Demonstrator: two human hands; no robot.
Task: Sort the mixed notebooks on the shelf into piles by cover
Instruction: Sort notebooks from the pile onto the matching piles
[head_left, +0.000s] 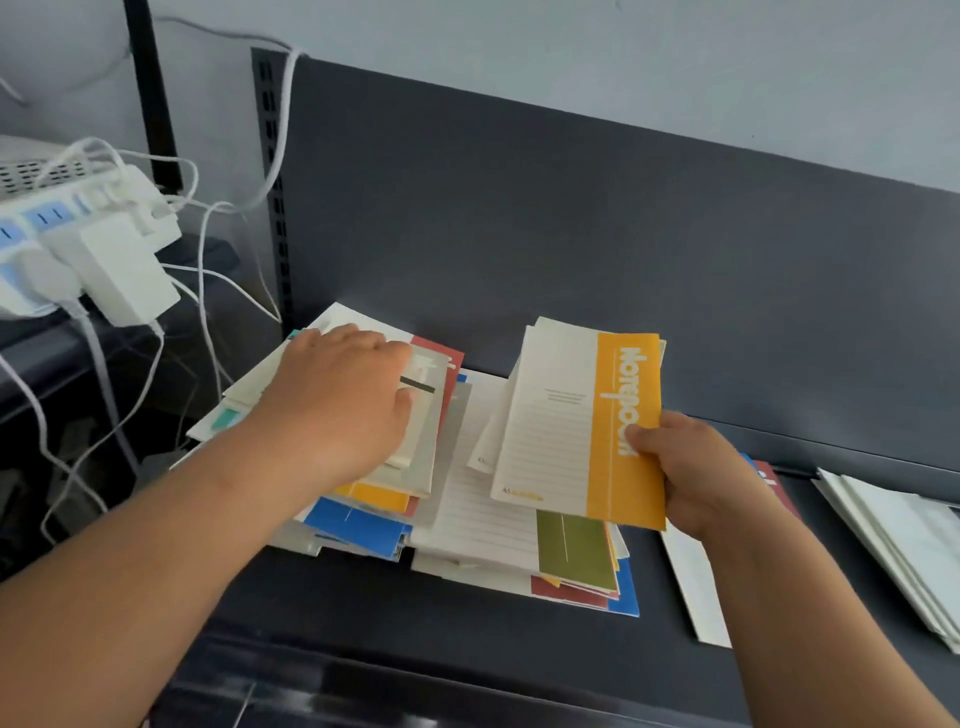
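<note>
A mixed heap of notebooks lies on the dark shelf, with white, blue, red, green and yellow covers showing. My right hand grips a small stack of notebooks raised above the heap; the top one is white with a yellow band. My left hand rests on the left part of the heap, fingers curled over a grey-and-white notebook. I cannot tell whether it holds that notebook.
A pile of white notebooks lies at the right end of the shelf, and a white one sits under my right wrist. A power strip with adapters and white cables hangs at the left. The shelf's back panel stands behind.
</note>
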